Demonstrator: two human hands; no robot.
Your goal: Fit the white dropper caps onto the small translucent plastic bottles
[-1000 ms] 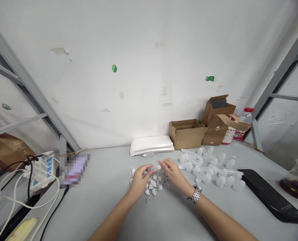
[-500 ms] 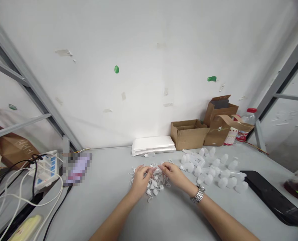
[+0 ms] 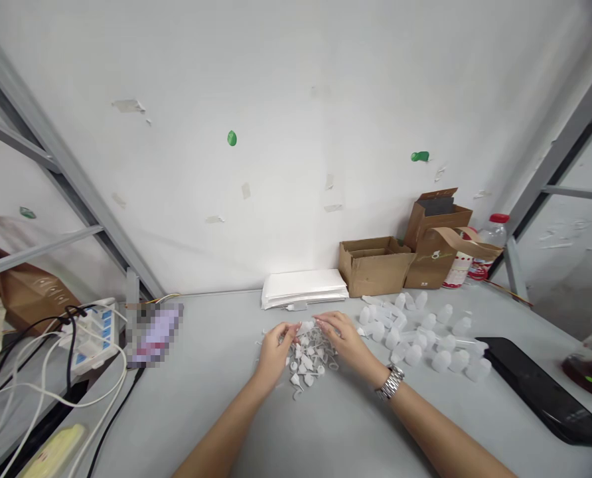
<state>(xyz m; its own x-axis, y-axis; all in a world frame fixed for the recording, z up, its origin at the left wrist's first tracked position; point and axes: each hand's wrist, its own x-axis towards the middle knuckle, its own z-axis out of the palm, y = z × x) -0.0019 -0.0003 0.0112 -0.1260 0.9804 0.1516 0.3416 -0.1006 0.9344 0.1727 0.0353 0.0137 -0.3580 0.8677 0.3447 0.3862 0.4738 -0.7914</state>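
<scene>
Between my hands, above a heap of small white plastic caps (image 3: 306,364) with curled straps, is a small translucent plastic bottle (image 3: 306,326). My left hand (image 3: 275,355) pinches its left end between thumb and fingers. At its right end are the fingertips of my right hand (image 3: 344,340), closed on it; the thumb is partly hidden. A silver watch sits on my right wrist. Many more translucent plastic bottles (image 3: 443,360) lie loosely grouped on the grey table to the right of my right hand.
A stack of white sheets (image 3: 303,287) lies against the wall, beside an open cardboard box (image 3: 378,269) and a brown paper bag (image 3: 430,262). A black flat object (image 3: 545,392) is at the right. A power strip (image 3: 94,338) with tangled cables and a blurred phone-like item (image 3: 156,335) occupy the left.
Both hands have risen slightly away from the heap of caps. The translucent bottle between them now shows more clearly, and my right hand's fingers are more extended.
</scene>
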